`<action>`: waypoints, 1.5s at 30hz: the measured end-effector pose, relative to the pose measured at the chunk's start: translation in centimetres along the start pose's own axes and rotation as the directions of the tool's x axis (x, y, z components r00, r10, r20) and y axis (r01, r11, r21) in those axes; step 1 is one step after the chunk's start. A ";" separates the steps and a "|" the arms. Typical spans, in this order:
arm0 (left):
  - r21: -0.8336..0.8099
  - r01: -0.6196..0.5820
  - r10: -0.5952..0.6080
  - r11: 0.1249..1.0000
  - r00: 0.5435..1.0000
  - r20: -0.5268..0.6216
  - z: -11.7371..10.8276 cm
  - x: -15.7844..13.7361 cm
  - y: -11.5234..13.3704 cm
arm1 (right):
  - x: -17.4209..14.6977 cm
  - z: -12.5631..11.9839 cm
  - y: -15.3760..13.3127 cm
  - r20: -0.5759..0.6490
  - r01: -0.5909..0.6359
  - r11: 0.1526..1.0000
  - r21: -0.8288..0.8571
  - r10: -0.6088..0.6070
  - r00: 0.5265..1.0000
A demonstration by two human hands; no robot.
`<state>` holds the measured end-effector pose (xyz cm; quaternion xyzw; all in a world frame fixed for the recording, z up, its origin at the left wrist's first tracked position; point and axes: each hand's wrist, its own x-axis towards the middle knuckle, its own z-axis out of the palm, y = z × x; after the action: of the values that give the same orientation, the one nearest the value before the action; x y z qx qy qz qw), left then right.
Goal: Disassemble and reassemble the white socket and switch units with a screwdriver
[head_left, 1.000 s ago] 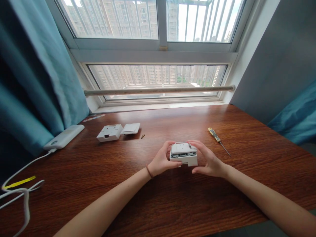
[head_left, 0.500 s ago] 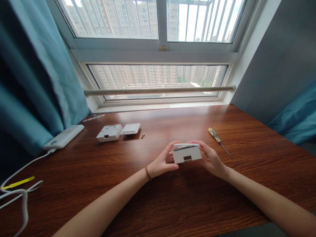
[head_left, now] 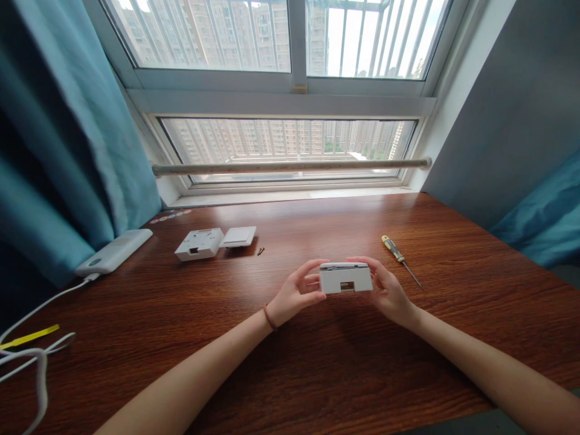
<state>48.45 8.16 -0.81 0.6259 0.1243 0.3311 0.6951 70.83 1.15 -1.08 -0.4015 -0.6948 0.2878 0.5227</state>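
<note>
Between my two hands, above the tabletop, is a white wall switch box [head_left: 333, 281] with a switch plate on its top and a rectangular notch in the side facing me. A thin dark gap runs under the plate. My left hand [head_left: 302, 289] grips the box's left end, thumb low and fingers behind. On the right end my right hand [head_left: 385, 287] holds it, fingers reaching over the top edge. A screwdriver [head_left: 399, 254] with a yellow and grey handle lies beyond my right hand.
Back left on the brown wooden table [head_left: 290, 374] are another white box [head_left: 199, 244], a white switch plate [head_left: 238, 236] and small screws [head_left: 260, 251]. A white power strip [head_left: 115, 251] with cables and a yellow strip [head_left: 31, 336] lie further left, by the curtain [head_left: 81, 133].
The switch box has tilted level, and the gap under its plate has narrowed at the left as the plate came down. Both hands keep their hold.
</note>
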 end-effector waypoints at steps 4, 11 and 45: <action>-0.031 0.028 -0.028 0.999 0.999 0.016 0.2 0.1 0.4 | 0.0 0.0 0.1 -0.005 -0.025 0.999 0.038 0.025 1.000; -0.128 0.038 -0.032 0.991 0.998 0.049 0.4 0.0 0.2 | 0.0 0.0 -0.3 -0.025 -0.037 0.998 0.050 0.039 0.999; 0.013 -0.089 0.088 0.996 0.993 0.074 0.1 0.0 0.5 | 0.0 0.2 0.2 0.045 -0.098 0.975 0.200 0.091 0.995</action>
<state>48.38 8.10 -0.30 0.6481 0.0736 0.3376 0.6787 70.65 1.27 -1.29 -0.3738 -0.6512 0.3887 0.5340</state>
